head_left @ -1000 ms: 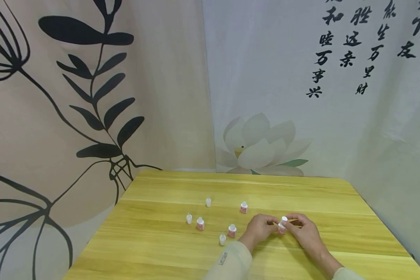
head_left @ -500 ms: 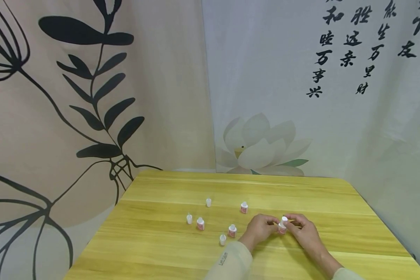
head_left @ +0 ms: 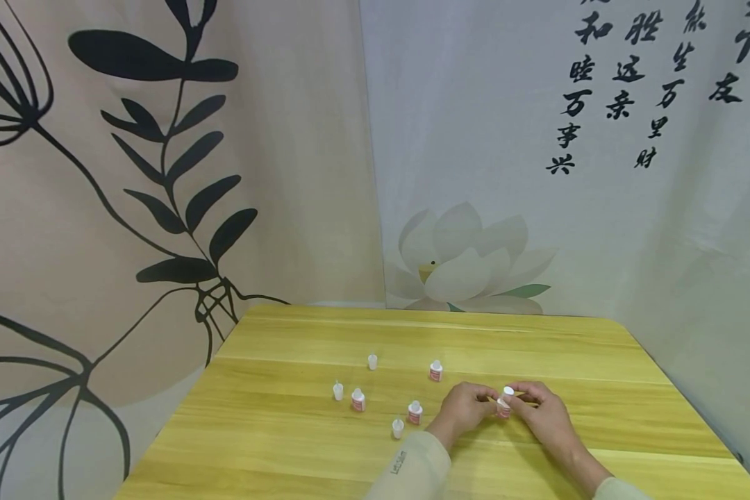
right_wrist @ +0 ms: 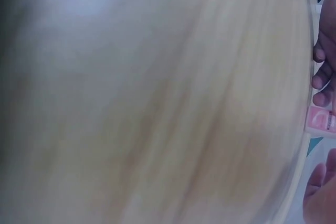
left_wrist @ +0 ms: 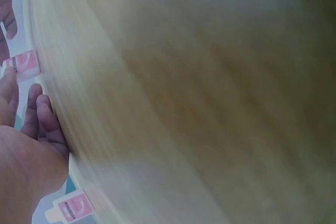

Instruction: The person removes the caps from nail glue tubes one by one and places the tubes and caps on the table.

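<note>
Right of the table's middle, both hands meet at a small white bottle with a pink label [head_left: 503, 411]. My left hand [head_left: 465, 410] pinches the bottle's body from the left. The thumb and fingers of my right hand [head_left: 545, 414] pinch the white cap [head_left: 507, 391] on its top, partly covering it. The left wrist view has the held bottle [left_wrist: 26, 64] at its left edge, beyond the left hand [left_wrist: 31, 156]. At the right edge of the right wrist view, the same bottle [right_wrist: 319, 120] stands between the two hands, low on the tabletop.
Similar bottles, a far one [head_left: 435, 371], a left one [head_left: 358, 401] and a near one [head_left: 414, 413], stand on the wooden table [head_left: 275, 444]. Small white cap-like pieces lie among them: one far back [head_left: 372, 362], one left [head_left: 337, 392], one nearer [head_left: 397, 428]. A printed curtain hangs behind.
</note>
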### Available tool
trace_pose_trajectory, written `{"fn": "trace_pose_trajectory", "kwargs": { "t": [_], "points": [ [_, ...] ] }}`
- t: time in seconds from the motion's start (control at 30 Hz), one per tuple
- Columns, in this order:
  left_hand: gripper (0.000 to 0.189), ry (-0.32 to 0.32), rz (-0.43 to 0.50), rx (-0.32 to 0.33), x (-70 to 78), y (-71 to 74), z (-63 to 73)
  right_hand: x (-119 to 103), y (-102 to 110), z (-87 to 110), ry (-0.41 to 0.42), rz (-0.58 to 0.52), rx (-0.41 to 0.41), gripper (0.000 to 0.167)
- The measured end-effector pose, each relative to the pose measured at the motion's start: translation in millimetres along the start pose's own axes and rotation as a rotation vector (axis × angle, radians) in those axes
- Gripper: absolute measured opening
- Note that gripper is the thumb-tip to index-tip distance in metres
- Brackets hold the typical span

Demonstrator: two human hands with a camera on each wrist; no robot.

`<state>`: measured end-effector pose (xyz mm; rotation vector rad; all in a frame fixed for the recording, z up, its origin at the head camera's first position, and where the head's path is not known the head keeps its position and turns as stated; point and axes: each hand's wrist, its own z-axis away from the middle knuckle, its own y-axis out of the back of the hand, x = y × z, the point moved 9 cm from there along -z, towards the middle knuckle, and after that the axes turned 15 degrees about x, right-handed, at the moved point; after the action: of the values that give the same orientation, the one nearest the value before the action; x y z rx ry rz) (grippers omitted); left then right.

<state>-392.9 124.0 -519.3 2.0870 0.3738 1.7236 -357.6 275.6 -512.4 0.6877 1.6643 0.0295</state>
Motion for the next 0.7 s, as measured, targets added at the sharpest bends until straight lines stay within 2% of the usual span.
{"fn": "trace_pose_trajectory", "kwargs": {
  "t": [0.33,0.47,0.7],
  "points": [
    [0.007,0.003,0.006,-0.007,0.4,-0.3,1.3,-3.2,-0.8,1.2,0.019,-0.01,-0.01,0.048],
    [0.01,0.018,0.007,-0.004,-0.8,-0.6,1.2,-0.4,-0.1,0.3,-0.005,0.0,0.002,0.052],
    [0.01,0.03,0.002,-0.004,-2.1,-1.6,1.2,1.0,0.5,-1.2,-0.017,0.016,0.014,0.044]
  ]
}}
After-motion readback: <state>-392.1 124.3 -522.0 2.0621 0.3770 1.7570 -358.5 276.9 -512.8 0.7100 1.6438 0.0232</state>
